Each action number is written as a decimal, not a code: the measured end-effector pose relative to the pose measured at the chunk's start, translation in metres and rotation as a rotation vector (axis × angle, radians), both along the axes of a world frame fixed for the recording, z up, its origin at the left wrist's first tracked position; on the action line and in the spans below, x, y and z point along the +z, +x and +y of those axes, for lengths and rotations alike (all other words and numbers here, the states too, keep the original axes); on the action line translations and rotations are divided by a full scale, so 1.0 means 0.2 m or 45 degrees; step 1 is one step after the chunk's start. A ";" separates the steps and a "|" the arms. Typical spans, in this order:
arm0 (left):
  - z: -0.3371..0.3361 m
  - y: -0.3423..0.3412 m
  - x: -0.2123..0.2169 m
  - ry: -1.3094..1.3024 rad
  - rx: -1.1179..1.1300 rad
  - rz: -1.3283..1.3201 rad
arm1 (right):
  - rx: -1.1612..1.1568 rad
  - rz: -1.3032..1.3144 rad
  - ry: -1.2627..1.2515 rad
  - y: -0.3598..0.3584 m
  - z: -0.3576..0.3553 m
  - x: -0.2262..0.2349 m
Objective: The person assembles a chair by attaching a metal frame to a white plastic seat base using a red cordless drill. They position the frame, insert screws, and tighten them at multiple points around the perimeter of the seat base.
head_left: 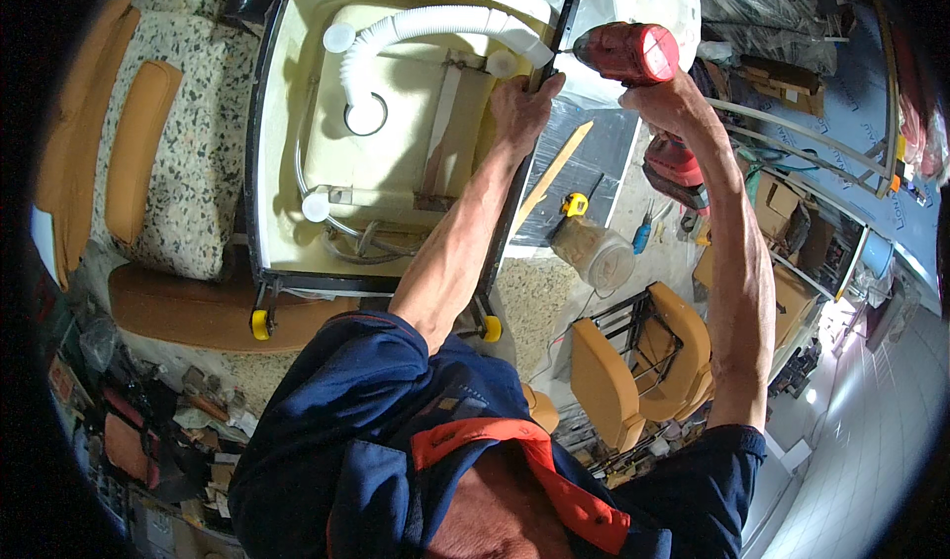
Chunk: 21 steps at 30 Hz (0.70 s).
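Note:
My right hand (675, 104) is closed around the handle of a red cordless drill (625, 52). The drill's tip points left, at the right-hand side of a black metal frame (503, 225); I cannot tell whether it touches. My left hand (522, 112) grips that same side of the frame, just below the drill tip. Inside the frame is a cream-coloured shell (279, 178), like the back of a basin unit. A white corrugated hose (426, 22) curves across it from a round drain opening (365, 115). Thin grey hoses (366, 250) lie at its near end.
Right of the frame are a wooden strip (556, 173), a yellow tape measure (574, 204), a plastic jar (594, 252) and a blue-handled tool (642, 234). Tan padded chair parts (604, 381) stand nearer. Yellow-tipped feet (260, 324) stick out from the frame's near end.

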<state>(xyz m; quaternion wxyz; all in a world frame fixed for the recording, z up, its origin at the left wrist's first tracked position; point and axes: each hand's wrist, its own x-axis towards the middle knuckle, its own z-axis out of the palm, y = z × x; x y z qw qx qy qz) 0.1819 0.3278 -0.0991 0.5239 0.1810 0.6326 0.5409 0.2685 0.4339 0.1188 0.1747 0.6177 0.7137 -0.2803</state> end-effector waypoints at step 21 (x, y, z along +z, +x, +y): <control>0.04 -0.01 -0.05 -0.018 -0.042 0.039 | -0.003 0.123 -0.130 0.04 0.04 -0.03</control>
